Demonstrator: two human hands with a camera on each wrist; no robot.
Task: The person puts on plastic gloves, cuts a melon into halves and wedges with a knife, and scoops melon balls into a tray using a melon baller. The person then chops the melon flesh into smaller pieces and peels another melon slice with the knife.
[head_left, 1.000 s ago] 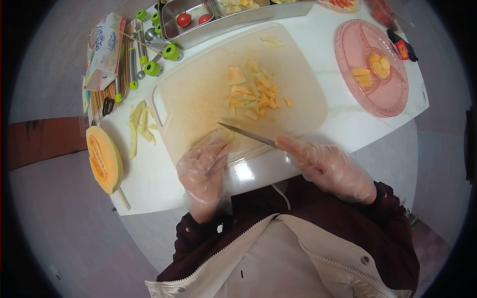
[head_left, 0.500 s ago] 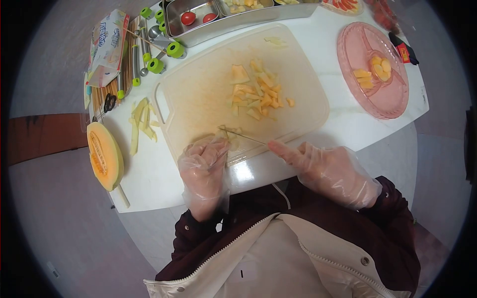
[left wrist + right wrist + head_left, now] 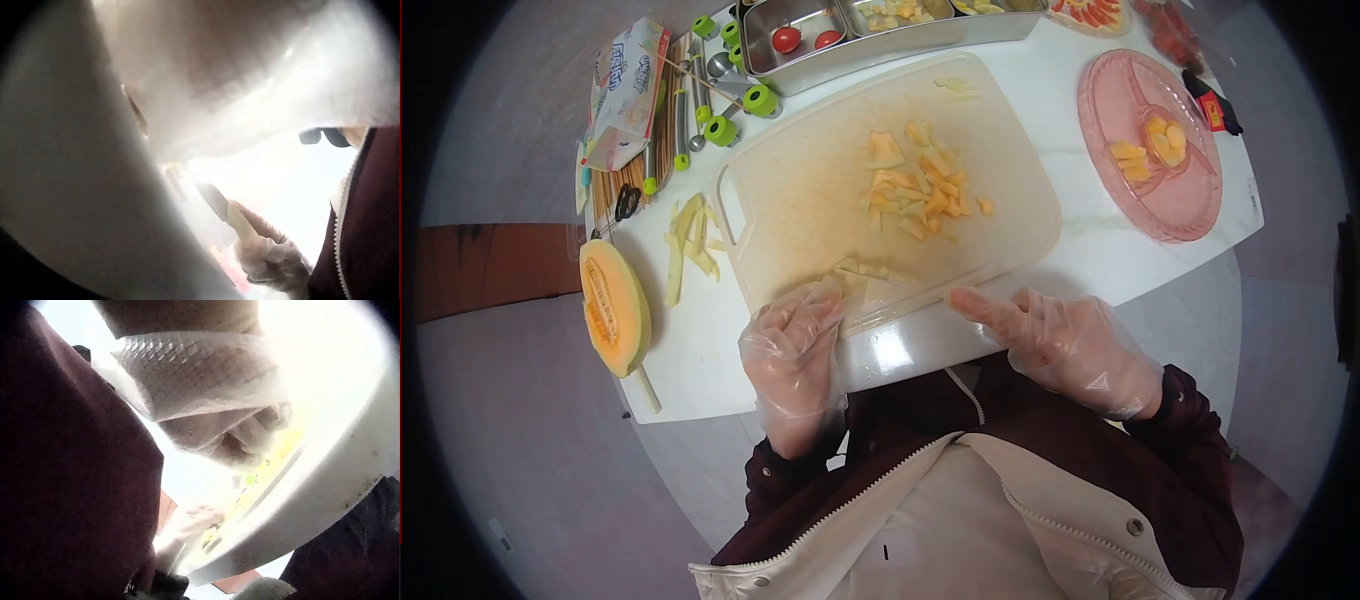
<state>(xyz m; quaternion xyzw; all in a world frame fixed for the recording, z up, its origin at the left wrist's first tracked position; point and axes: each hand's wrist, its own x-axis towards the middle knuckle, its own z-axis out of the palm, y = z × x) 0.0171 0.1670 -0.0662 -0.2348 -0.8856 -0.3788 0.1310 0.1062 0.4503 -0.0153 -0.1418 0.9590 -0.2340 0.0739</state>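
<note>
Both hands wear clear plastic gloves. My left hand (image 3: 795, 350) is at the cutting board's near left corner, its fingers bent; whether anything is between them cannot be told. Pale melon pieces (image 3: 852, 272) lie just beyond its fingertips on the cutting board (image 3: 790, 190). To the right, past the board's near edge, my right hand (image 3: 1065, 345) grips a knife, the index finger stretched forward. The left wrist view shows the knife's blade (image 3: 214, 201) and pale handle (image 3: 237, 222) in that hand. Orange melon strips (image 3: 940, 185) are heaped on the board.
Half a melon (image 3: 615, 308) and peel strips (image 3: 688, 245) lie left of the board. Green-ended tools (image 3: 720, 130), skewers and a packet (image 3: 625, 95) stand at the back left. Behind is a metal tray (image 3: 900, 42); a pink divided plate (image 3: 1105, 200) sits at the right.
My left hand has drawn back a little to the left, uncovering pale pieces beside its fingertips. The knife's blade has tilted and now shows only faintly in the head view.
</note>
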